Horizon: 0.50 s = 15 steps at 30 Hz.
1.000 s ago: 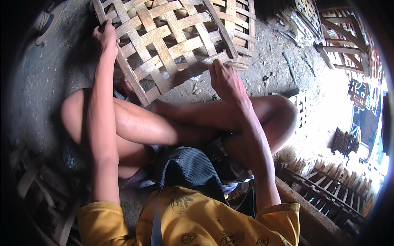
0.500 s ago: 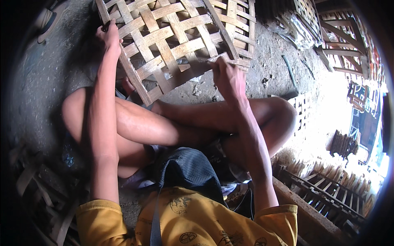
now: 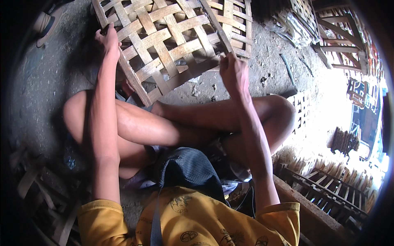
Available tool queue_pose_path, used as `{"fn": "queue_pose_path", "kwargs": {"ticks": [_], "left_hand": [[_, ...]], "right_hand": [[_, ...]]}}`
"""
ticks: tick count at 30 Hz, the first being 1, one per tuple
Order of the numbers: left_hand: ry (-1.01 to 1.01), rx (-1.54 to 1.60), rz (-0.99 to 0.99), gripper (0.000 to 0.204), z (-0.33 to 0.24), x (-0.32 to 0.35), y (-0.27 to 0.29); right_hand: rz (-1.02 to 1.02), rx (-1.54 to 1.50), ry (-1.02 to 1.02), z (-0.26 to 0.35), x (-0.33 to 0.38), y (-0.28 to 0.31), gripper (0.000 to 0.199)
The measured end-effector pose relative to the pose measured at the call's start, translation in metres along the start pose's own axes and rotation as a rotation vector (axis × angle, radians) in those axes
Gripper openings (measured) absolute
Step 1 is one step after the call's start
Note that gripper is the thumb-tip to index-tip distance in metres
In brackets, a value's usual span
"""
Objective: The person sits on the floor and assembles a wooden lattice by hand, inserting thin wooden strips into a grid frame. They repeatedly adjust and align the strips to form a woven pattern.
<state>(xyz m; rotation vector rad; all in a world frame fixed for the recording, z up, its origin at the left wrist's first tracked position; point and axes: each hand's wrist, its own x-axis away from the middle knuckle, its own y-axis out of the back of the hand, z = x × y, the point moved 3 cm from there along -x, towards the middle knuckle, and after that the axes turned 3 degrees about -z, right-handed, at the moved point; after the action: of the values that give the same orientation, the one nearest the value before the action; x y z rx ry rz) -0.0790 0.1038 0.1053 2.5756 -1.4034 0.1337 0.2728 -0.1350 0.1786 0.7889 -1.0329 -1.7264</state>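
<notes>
A woven panel of flat bamboo strips (image 3: 172, 45) lies tilted on the ground in front of my crossed legs. My left hand (image 3: 107, 40) grips the panel's left edge strip, fingers closed around it. At the lower right edge my right hand (image 3: 234, 71) pinches a loose strip end (image 3: 205, 65) that runs along the panel's bottom border. Both forearms reach forward over my knees.
Grey dirt floor (image 3: 262, 78) surrounds the panel. More woven bamboo pieces (image 3: 336, 37) stand at the upper right. Split bamboo slats (image 3: 328, 192) pile at the right and scraps (image 3: 37, 184) at the lower left. A sandal (image 3: 43, 22) lies top left.
My right hand has risen from the panel's lower edge and closed on the strip end. The panel has tilted slightly. My left hand stays on the left edge.
</notes>
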Motion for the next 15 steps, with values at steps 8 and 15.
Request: {"fn": "queue_pose_path", "kwargs": {"ticks": [8,15], "left_hand": [[-0.007,0.006,0.061,0.078,-0.005,0.008,-0.002],[0.043,-0.007,0.082,0.085,-0.008,0.016,-0.008]], "right_hand": [[-0.139,0.047,0.077,-0.005,0.008,-0.007,0.027],[-0.099,0.087,-0.014,-0.013,0.007,-0.007,0.029]]}}
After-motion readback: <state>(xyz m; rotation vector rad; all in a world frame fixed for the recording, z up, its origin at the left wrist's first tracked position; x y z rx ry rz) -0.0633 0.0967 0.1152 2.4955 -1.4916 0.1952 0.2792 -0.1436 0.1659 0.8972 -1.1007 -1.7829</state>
